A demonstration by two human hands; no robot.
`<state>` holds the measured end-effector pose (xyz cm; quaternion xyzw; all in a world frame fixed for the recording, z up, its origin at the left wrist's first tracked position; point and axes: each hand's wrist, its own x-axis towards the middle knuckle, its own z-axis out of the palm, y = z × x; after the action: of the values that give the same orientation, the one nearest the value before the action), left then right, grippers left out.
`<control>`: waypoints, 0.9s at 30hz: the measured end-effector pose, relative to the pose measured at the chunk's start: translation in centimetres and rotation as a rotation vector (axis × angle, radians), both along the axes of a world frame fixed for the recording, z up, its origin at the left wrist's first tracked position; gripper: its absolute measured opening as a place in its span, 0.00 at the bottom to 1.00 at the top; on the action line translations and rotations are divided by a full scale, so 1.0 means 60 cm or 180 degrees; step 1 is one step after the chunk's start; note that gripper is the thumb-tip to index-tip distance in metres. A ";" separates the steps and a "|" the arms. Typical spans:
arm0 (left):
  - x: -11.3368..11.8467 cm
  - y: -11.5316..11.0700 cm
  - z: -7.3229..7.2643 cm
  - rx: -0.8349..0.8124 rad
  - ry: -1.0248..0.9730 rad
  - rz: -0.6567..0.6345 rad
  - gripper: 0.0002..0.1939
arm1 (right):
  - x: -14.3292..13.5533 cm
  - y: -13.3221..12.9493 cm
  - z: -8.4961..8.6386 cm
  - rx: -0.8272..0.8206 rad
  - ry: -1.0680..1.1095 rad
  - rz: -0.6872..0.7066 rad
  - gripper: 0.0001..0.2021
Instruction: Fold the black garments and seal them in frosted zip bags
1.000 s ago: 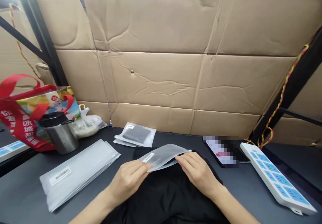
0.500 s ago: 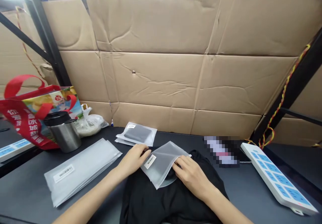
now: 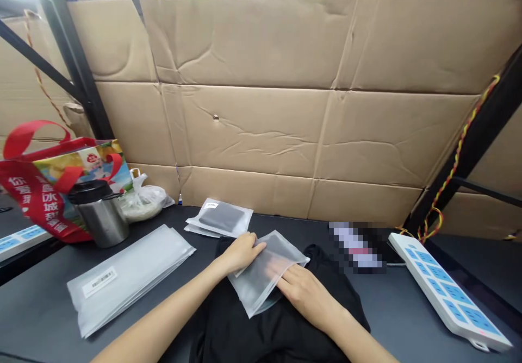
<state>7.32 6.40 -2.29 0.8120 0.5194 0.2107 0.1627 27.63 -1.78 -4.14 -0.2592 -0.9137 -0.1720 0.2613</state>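
Note:
A frosted plastic bag (image 3: 265,268) lies over black fabric (image 3: 281,330) at the front middle. My left hand (image 3: 241,253) grips the bag's upper left edge between thumb and fingers and covers most of its label. The fingers of my right hand (image 3: 304,289) reach into the bag's opening on the right and show through the frosted plastic, stretched out. Behind my left hand rest bags with something dark inside (image 3: 224,218). On the left lies a stack of flat frosted bags (image 3: 130,279) with a barcode label.
A steel flask (image 3: 101,219), a red carrier bag (image 3: 49,200) and a tied plastic bag (image 3: 144,200) stand at the left back. A pixelated phone-like object (image 3: 359,246) and a white power strip (image 3: 448,292) lie on the right. Cardboard (image 3: 253,102) walls off the back.
My right hand's fingers have gone deeper into the bag and straightened. My left hand has moved right, over the bag's label.

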 end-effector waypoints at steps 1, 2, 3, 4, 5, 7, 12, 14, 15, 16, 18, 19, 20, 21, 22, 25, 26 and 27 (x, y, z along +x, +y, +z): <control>0.001 0.001 -0.002 0.0012 -0.0063 0.0029 0.15 | 0.000 -0.001 0.000 0.0010 -0.0005 0.0012 0.19; 0.002 0.001 -0.003 0.0033 -0.0136 0.0046 0.14 | 0.000 -0.001 0.001 0.0013 -0.0011 0.0031 0.20; 0.004 0.001 -0.003 0.0064 -0.0215 0.0054 0.13 | 0.000 -0.003 0.002 -0.0013 -0.0024 0.0064 0.20; 0.005 -0.001 -0.002 0.0113 -0.0298 0.0062 0.12 | 0.001 -0.004 0.004 -0.0071 -0.0042 0.0106 0.21; 0.006 -0.003 -0.001 0.0182 -0.0385 0.0081 0.12 | 0.002 -0.005 0.005 -0.0150 -0.0062 0.0157 0.20; 0.006 -0.008 0.007 0.0364 -0.0553 0.0162 0.12 | 0.005 -0.008 0.006 -0.0278 -0.0068 0.0296 0.19; -0.048 -0.017 0.066 0.0884 -0.0787 0.0548 0.14 | 0.014 -0.009 -0.006 -0.0444 0.0077 0.0463 0.16; -0.108 -0.021 0.099 0.1064 -0.0808 0.0765 0.15 | 0.016 -0.010 -0.012 -0.0547 0.0133 0.0406 0.16; -0.147 -0.025 0.113 0.1112 -0.0802 0.0869 0.16 | 0.016 -0.011 -0.013 -0.0599 0.0156 0.0378 0.17; -0.189 -0.029 0.125 0.1091 -0.0735 0.0926 0.16 | 0.016 -0.011 -0.014 -0.0652 0.0171 0.0353 0.17; -0.278 -0.043 0.136 0.1027 -0.0273 0.1299 0.20 | 0.014 -0.013 -0.012 -0.0752 0.0194 0.0311 0.19; -0.320 -0.051 0.137 0.0948 0.0009 0.1488 0.22 | 0.013 -0.013 -0.011 -0.0799 0.0202 0.0298 0.20; -0.359 -0.059 0.133 0.0893 0.0128 0.1608 0.23 | 0.012 -0.014 -0.009 -0.0840 0.0213 0.0294 0.20; -0.392 -0.066 0.126 0.0810 0.0237 0.1699 0.23 | 0.011 -0.015 -0.007 -0.0873 0.0224 0.0295 0.20; -0.418 -0.071 0.117 0.0742 0.0361 0.1796 0.22 | 0.010 -0.015 -0.005 -0.0891 0.0238 0.0300 0.20; -0.460 -0.076 0.080 0.0802 0.0661 0.1767 0.26 | 0.008 -0.017 0.000 -0.0836 0.0280 0.0313 0.21; -0.462 -0.075 0.067 0.0880 0.0731 0.1697 0.28 | 0.008 -0.018 0.002 -0.0793 0.0278 0.0312 0.22; -0.460 -0.073 0.053 0.0948 0.0805 0.1613 0.30 | 0.008 -0.019 0.003 -0.0745 0.0273 0.0310 0.22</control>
<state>-20.29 2.04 0.87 0.6915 0.6847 0.2156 -0.0815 28.11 -2.93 -3.97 -0.2504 -0.9271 -0.0400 0.2761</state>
